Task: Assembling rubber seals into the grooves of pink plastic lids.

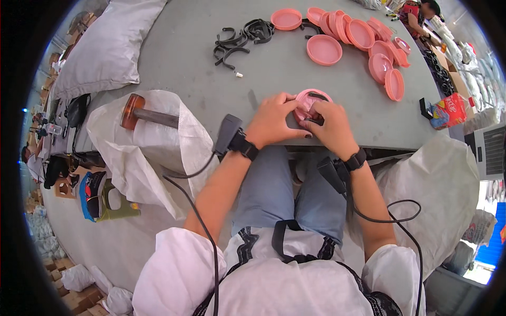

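Near the table's front edge, a round pink plastic lid (pixel 304 98) is held between my two hands. My left hand (pixel 271 122) grips its left side, thumb and fingers curled about the rim. My right hand (pixel 332 126) has its fingers closed on the lid's near right part, and its fingertips reach inside. A short dark curved piece (pixel 318 96) shows across the lid's top, partly hidden by my fingers. Farther off lie several loose pink lids (pixel 324 50), some overlapping and tilted. To their left is a cluster of black C-shaped plastic pieces (pixel 230 48).
A mallet (pixel 153 117) with an orange head rests on a white sack (pixel 158 150) at left. Behind it lies a stuffed white bag (pixel 108 45). A red carton (pixel 450 110) stands at the right edge. Cables (pixel 197 210) run from my wrists. Another person (pixel 419 18) sits far right.
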Tool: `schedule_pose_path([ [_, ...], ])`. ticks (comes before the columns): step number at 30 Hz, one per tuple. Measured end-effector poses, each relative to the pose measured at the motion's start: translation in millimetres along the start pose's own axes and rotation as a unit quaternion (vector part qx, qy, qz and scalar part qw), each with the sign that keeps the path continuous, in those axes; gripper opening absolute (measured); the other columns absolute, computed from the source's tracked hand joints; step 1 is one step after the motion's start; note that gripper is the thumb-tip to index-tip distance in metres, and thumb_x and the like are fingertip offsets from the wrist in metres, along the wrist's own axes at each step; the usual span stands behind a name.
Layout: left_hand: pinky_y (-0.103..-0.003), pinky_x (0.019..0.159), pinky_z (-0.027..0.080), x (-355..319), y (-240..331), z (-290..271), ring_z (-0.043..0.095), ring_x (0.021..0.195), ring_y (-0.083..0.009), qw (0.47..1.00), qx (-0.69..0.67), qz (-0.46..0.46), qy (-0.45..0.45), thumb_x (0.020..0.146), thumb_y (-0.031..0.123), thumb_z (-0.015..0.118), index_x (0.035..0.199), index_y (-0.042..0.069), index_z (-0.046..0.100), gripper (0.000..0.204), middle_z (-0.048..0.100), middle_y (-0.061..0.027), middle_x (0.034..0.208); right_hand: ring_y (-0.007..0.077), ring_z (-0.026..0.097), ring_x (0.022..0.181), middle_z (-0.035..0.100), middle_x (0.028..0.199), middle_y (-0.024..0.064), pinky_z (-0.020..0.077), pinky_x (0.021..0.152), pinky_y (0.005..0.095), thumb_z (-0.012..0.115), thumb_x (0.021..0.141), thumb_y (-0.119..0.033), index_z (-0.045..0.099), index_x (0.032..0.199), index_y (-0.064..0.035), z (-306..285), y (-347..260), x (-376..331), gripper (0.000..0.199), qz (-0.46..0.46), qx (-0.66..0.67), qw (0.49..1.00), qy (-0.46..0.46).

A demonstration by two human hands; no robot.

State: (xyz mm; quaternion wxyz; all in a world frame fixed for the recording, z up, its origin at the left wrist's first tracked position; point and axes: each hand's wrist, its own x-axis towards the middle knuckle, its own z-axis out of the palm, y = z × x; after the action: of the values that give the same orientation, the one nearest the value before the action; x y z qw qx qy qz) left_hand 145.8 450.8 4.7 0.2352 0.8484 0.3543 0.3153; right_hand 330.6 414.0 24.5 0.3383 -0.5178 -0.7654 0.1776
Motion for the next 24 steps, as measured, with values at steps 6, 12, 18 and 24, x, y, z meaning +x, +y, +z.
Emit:
schedule_pose_path([
  [6, -0.04, 0.077, 0.047, 5.1, -4.8, 15.1, 0.057, 0.088, -0.0283, 0.998, -0.006, -0.007, 0.059, 0.055, 0.029, 0.085, 0.092, 0.007, 0.064, 0.049, 0.059, -0.009, 0.096, 0.0234, 0.057, 0.07, 0.06, 0.069, 0.0041, 0.0349, 0.068, 0.036, 0.075, 0.068, -0.022, 0.058, 0.073, -0.0088, 1.2, -11.6, -0.2, 0.022, 0.075, -0.061, 0.995, 0.006],
  [12, -0.037, 0.079, 0.047, 5.4, -2.7, 13.9, 0.056, 0.089, -0.026, 0.999, -0.027, -0.021, 0.034, 0.055, 0.014, 0.083, 0.094, 0.007, 0.065, 0.044, 0.055, -0.0075, 0.098, 0.023, 0.057, 0.066, 0.059, 0.067, 0.0034, 0.0335, 0.065, 0.0359, 0.075, 0.067, -0.021, 0.057, 0.071, -0.0091, 5.3, -11.6, -0.9, 0.022, 0.127, -0.03, 0.991, 0.012],
  [18, -0.036, 0.08, 0.046, 4.0, -3.1, 16.8, 0.056, 0.091, -0.0263, 0.999, -0.026, -0.014, 0.043, 0.056, 0.013, 0.082, 0.097, 0.007, 0.065, 0.045, 0.055, -0.0084, 0.098, 0.0249, 0.058, 0.059, 0.06, 0.063, 0.0065, 0.0389, 0.057, 0.036, 0.074, 0.066, -0.019, 0.057, 0.068, -0.0065, 6.4, -9.8, -1.9, 0.021, 0.108, 0.005, 0.993, 0.047],
  [24, -0.035, 0.08, 0.047, 2.2, -1.8, 15.8, 0.056, 0.09, -0.0264, 0.998, -0.047, -0.02, 0.041, 0.058, 0.011, 0.081, 0.098, 0.007, 0.064, 0.044, 0.055, -0.0092, 0.097, 0.0261, 0.059, 0.058, 0.061, 0.063, 0.0089, 0.0434, 0.055, 0.0353, 0.071, 0.065, -0.014, 0.059, 0.068, -0.0046, 8.2, -7.9, -1.2, 0.016, 0.115, 0.015, 0.992, 0.045],
])
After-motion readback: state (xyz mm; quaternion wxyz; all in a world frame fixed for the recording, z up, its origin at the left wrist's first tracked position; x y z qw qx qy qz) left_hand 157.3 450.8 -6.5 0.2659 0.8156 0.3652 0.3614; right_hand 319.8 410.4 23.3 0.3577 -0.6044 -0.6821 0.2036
